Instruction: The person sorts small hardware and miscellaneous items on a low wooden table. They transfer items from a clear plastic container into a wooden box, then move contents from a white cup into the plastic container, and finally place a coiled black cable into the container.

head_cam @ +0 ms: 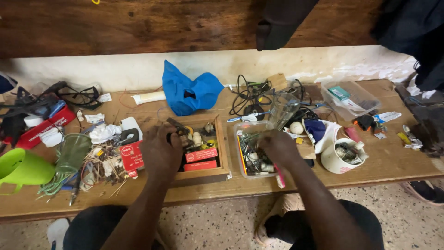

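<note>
Fingers of the left hand [160, 152] curl over the near-left corner of the wooden box [221, 153], closed loosely on some small dark part, too hidden to name. Right hand [279, 147] dips into the clear plastic tub [241, 153] just beside the box, fingertips buried among screws and bits of metal; open or pinching, cannot tell. Probably light, hard, slippery pieces, sharp at the tips, best pinched by the shank between thumb and forefinger. Tub thin and easily tipped; box stiff and likely steadier. Worn wooden table [388, 162], crowded with cables, a blue cloth [189, 92], a green funnel [21, 169], a white cup [334, 162]. Speckled floor below, pale wall behind.
</note>
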